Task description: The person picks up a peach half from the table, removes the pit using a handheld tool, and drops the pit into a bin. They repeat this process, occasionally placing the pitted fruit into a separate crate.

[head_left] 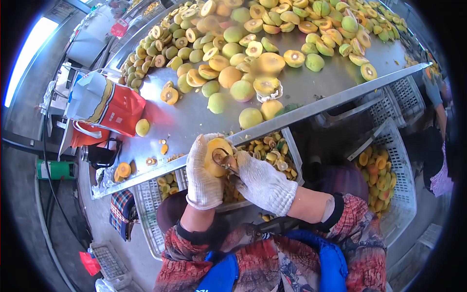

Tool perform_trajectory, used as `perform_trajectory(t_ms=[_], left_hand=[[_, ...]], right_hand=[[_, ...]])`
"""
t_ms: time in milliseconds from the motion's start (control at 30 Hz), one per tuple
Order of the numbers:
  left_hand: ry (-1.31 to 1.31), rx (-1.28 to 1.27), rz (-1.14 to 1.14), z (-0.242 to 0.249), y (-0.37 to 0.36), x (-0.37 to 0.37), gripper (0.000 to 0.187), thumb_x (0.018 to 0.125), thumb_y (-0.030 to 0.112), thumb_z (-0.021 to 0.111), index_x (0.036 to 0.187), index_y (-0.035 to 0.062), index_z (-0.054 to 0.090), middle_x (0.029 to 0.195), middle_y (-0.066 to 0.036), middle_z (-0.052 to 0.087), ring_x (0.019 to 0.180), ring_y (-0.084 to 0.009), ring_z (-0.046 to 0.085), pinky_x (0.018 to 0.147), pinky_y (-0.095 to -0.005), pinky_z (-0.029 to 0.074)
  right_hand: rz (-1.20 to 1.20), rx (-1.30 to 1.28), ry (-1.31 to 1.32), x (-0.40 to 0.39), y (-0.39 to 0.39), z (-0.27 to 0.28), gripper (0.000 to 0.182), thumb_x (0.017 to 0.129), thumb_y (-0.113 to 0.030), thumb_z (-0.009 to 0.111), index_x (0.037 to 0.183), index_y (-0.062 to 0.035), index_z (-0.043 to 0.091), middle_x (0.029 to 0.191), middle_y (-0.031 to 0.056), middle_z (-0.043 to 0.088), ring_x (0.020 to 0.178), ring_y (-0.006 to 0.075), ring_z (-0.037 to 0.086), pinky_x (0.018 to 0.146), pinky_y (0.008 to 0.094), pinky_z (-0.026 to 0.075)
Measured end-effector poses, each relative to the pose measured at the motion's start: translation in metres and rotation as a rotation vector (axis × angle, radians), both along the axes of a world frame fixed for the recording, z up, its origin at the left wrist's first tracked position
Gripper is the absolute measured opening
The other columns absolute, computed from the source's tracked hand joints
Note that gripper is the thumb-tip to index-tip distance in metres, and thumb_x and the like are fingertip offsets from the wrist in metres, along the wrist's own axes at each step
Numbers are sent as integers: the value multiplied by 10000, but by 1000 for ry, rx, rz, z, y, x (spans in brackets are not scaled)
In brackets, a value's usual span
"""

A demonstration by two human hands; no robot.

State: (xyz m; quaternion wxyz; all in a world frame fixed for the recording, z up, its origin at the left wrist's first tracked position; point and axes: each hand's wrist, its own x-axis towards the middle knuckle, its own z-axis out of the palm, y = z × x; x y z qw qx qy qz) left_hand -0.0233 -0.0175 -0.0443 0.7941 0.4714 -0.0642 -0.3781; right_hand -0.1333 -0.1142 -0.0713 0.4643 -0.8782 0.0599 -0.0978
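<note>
My left hand (200, 177), in a white knit glove, is wrapped around a yellow peach half (212, 168) with its cut face turned to the right. Gloved the same way, my right hand (268, 186) grips a pitting tool (230, 163) with a curved metal end. That curved end sits at the pit hollow of the fruit. Both hands are just in front of the metal table's edge, above a crate (295, 153) of cut peach pieces. The lower part of the tool's handle is hidden in my right hand.
Whole and halved peaches (231, 51) are heaped across the metal table (335, 80). A red and white bag (119, 109) stands at the left, near a dark cup (99, 155). Another white crate (401, 182) of peach halves is at my right. A person's arm (440, 119) shows at the far right.
</note>
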Motion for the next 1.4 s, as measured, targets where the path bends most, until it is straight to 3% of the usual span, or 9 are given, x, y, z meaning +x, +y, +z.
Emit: perform_trajectory(t_ms=[100,267,300,400,633,833,967,1300,1400], left_hand=[[-133,38,-8,1,5,-3,401,954,396,490,1062,19,573,955,-117,626,884,-216,610,812,-343,497],[-362,227,-173,-1,18,6,607,935,565,445,1170,14,538,1036,-95,611,952,-182,594,864,-314,476],[-395,288,-209,-1,20,9,654,927,600,432,1195,12,529,1055,-90,606,967,-177,590,876,-309,471],[-365,373,-278,-2,27,22,761,890,675,399,1248,11,499,1094,-82,593,1011,-167,574,917,-308,453],[-150,10,-45,-6,24,14,565,897,425,579,1288,34,464,1182,-155,563,1137,-277,536,1002,-425,412],[-68,-176,-20,-10,21,5,455,901,341,587,1233,47,486,1229,-154,523,1140,-302,517,1015,-442,399],[98,-191,97,-18,15,-6,312,958,362,512,1100,86,541,1165,-119,553,1086,-287,534,966,-436,427],[-84,-82,164,-15,8,-12,340,922,295,531,1120,19,535,1147,-155,566,1065,-291,557,945,-418,451],[-120,-93,163,-15,4,-14,323,920,280,522,1103,14,539,1140,-165,569,1054,-290,566,937,-410,456]], right_hand=[[21,22,-7,-1,3,1,463,835,-167,588,1271,-78,456,1070,231,569,911,412,597,795,467,509],[39,-50,84,3,3,-23,424,831,-169,591,1229,-71,486,1041,220,574,888,392,612,773,448,524],[57,-171,25,1,-1,-12,397,830,-172,594,1200,-65,498,1024,207,579,889,377,616,763,429,530],[52,-154,137,5,1,-15,386,821,-173,604,1170,-48,493,993,206,589,856,380,621,728,438,529],[-63,34,60,6,-4,13,361,841,-137,582,1163,-42,450,933,241,581,819,426,609,685,499,500],[-61,97,101,4,3,-1,407,840,-126,577,1220,-76,439,969,238,566,860,421,601,701,489,499],[-25,28,116,3,4,-5,438,819,-137,597,1232,-92,458,1024,226,548,884,412,595,741,478,506],[-42,-66,27,-2,9,-13,462,818,-167,614,1253,-106,474,1060,211,558,901,393,605,771,453,524],[-42,65,86,1,8,-8,449,830,-183,607,1247,-84,473,1042,213,572,892,399,610,761,460,524]])
